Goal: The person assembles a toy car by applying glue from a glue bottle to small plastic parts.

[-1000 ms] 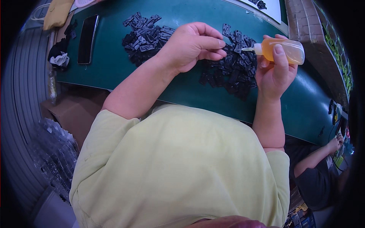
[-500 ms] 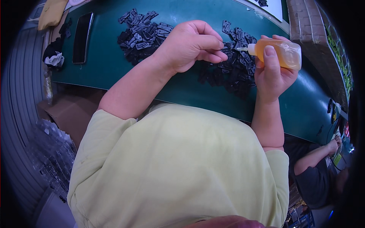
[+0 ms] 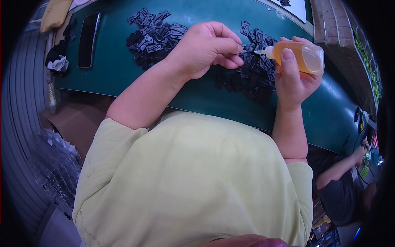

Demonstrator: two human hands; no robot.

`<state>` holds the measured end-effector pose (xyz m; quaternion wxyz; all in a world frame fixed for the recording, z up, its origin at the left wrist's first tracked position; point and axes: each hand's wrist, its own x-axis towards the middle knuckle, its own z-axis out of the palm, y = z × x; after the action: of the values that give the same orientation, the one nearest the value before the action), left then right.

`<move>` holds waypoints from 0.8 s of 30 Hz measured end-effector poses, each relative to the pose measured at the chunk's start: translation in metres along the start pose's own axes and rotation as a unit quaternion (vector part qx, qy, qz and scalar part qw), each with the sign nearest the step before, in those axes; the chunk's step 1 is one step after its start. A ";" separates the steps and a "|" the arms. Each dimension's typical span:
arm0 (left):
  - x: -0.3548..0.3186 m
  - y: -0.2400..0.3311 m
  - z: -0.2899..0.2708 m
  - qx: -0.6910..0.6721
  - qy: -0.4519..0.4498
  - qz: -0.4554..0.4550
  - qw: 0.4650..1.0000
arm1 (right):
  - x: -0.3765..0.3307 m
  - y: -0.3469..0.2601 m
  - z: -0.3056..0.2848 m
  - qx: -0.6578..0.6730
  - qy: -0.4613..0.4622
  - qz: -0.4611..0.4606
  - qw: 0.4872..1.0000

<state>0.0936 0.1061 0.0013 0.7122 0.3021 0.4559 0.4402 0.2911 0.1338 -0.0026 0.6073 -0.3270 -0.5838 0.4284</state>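
The right hand (image 3: 293, 84) clasps a bottle (image 3: 304, 57), its nozzle pointing at the left hand (image 3: 201, 49); whether that one's fingertips pinch anything, I cannot tell. Beyond lie two black piles (image 3: 257, 76), then a phone (image 3: 88, 41) near the table's (image 3: 201, 94) left edge.

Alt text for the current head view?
Right hand holds a bottle of orange liquid, nozzle pointing toward the pinched left hand. Dark parts lie in two piles on a green table, with a phone at left.
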 end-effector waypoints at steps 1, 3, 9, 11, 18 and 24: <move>0.000 0.000 -0.001 0.034 -0.002 0.004 0.999 | 0.000 -0.001 0.000 0.000 0.000 0.000 1.000; 0.000 0.001 -0.004 0.030 -0.031 -0.008 0.999 | -0.001 -0.002 -0.001 -0.014 -0.017 -0.006 1.000; 0.000 0.000 -0.005 0.044 -0.078 -0.025 0.996 | 0.004 -0.001 0.001 -0.020 0.022 -0.045 0.999; -0.001 0.001 -0.004 0.055 -0.064 -0.023 0.996 | 0.009 -0.010 -0.002 0.056 0.033 0.018 0.998; 0.001 0.002 -0.002 0.036 -0.030 -0.041 0.998 | 0.003 -0.015 0.011 0.122 0.032 0.093 0.988; 0.000 0.003 0.001 0.040 -0.013 -0.041 0.998 | -0.002 -0.011 0.012 0.082 0.002 0.097 0.992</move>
<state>0.0931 0.1074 0.0042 0.7230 0.3172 0.4760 0.3875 0.2810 0.1264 0.0077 0.5888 -0.3323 -0.5109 0.5309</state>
